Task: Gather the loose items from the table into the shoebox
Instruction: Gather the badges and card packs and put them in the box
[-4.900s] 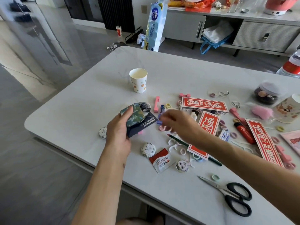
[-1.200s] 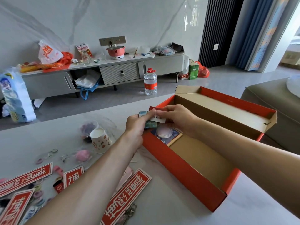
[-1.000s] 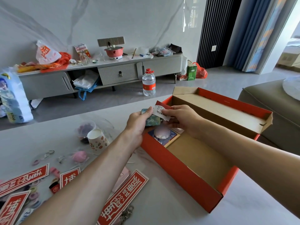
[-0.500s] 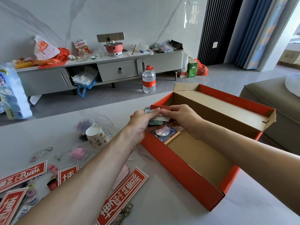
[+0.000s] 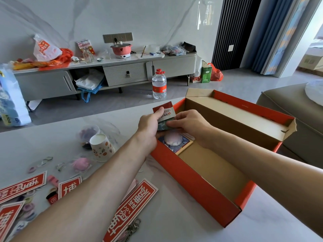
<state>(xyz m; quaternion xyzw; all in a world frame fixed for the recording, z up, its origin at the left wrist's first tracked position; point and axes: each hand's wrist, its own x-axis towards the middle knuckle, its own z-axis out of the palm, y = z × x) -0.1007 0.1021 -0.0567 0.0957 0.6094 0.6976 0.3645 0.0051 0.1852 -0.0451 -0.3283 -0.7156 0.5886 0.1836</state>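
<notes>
Over the left end wall of the orange-red cardboard shoebox [image 5: 192,186], your two grips meet.

Left hand [image 5: 148,124]: the thumb is curled over a red-and-white flat sachet [image 5: 167,112] and clamps it against the fingers. A dark green patterned pouch [image 5: 162,127] is tucked just under it.

Right hand [image 5: 190,122]: the fingertips are pinched on the pouch's edge, close against the left grip.

Directly beneath both grips, inside the box, a blue printed card [image 5: 181,144] lies with a pale round disc [image 5: 172,137] on it.

Handling, as judged: both held pieces look light, thin and limp. The sachet's glossy skin may slide, so pinch it by a sealed edge rather than the filled middle. Take the pouch flat across its width.

Back from the left grip, beside your forearm, red paper banners [image 5: 132,205] lie on the white marble worktop [image 5: 174,227].
</notes>
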